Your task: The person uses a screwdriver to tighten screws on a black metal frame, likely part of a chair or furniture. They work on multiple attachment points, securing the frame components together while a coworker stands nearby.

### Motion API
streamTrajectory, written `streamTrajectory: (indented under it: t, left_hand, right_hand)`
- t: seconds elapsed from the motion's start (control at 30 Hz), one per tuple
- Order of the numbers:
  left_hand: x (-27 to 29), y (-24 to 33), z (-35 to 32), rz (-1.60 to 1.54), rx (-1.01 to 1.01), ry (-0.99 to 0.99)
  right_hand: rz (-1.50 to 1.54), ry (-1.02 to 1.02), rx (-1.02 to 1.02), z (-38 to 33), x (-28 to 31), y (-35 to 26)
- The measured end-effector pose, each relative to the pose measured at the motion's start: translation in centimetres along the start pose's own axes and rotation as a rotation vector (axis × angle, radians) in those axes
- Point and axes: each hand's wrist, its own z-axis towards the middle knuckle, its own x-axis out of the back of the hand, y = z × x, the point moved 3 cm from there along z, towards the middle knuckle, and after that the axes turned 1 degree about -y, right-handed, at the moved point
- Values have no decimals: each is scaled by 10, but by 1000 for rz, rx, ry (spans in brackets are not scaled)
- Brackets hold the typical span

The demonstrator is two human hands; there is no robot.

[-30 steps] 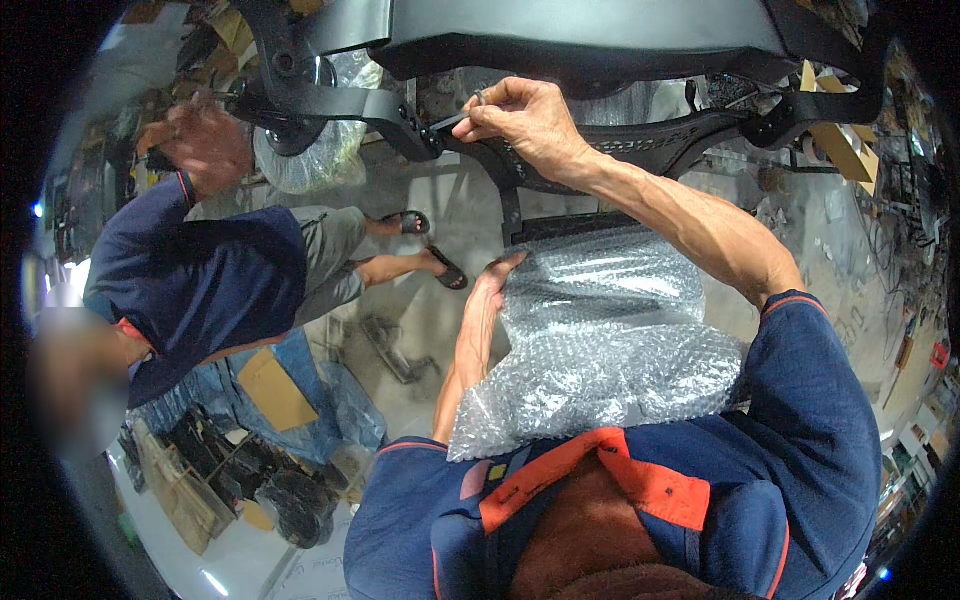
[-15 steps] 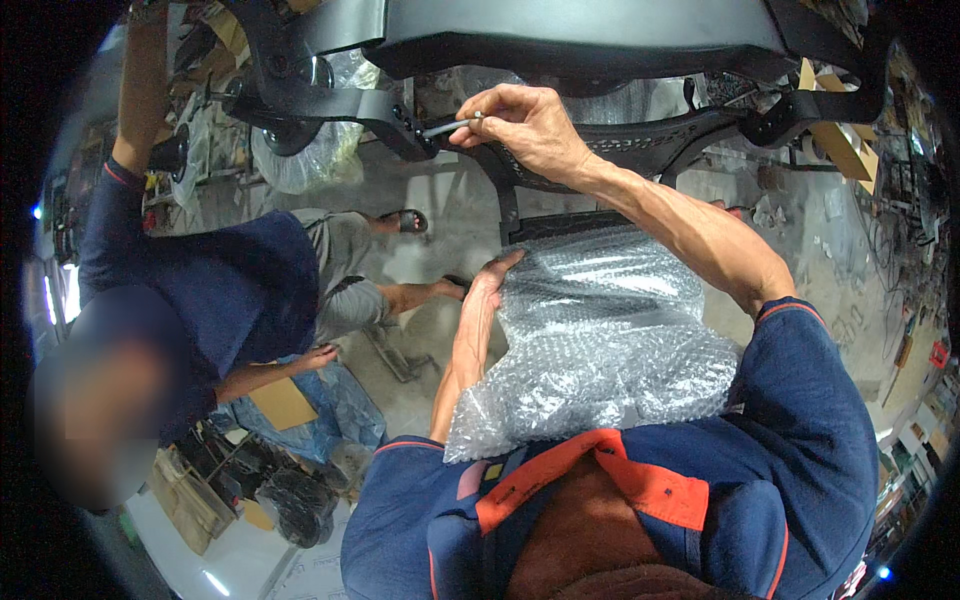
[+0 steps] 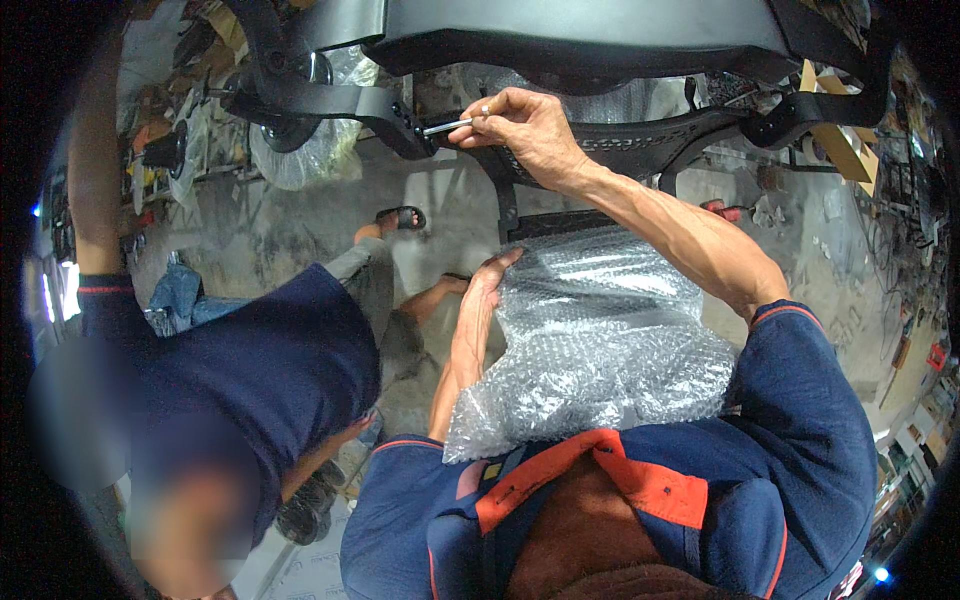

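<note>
My right hand pinches a thin metal hex key, its far end at the bolt holes of a curved black metal bracket. The bracket belongs to a larger black frame, with a perforated black plate behind my hand. Lower down, my left hand grips the left edge of a bubble-wrapped part. That bulky part lies against my chest and meets the frame at its far end; the wrap blurs what is inside. Some of my left fingers are hidden by its edge.
A broad black panel spans the top of the view. On the left a co-worker in a dark blue shirt stands close by, one arm raised. Plastic-wrapped round parts hang beyond the bracket; an opened cardboard box is at far right.
The co-worker has shifted nearer and lower in the view, with the raised arm moving left. My right hand has turned slightly with the hex key; my left hand stays put.
</note>
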Motion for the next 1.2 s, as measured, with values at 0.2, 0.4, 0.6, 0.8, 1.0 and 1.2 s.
streamTrajectory:
  t: [0.2,0.4,0.6,0.8,1.0,1.2]
  left_hand:
    - [12,-6,16,-28,-16,-67]
    - [1,-2,0,-50,-39,-73]
    - [-8,5,-17,72,-206,131]
    - [0,10,-6,49,-35,95]
    - [-11,8,-24,14,-178,226]
    - [2,-1,6,-120,-75,1]
  right_hand:
    - [-11,-22,7,1,-2,-2]
    - [-123,-81,115,5,-2,-3]
    - [-263,-104,248,3,-5,-7]
    - [-692,-177,524,-2,-12,-14]
    - [-927,-87,471,5,-2,-20]
    - [-1256,-179,778,7,0,-33]
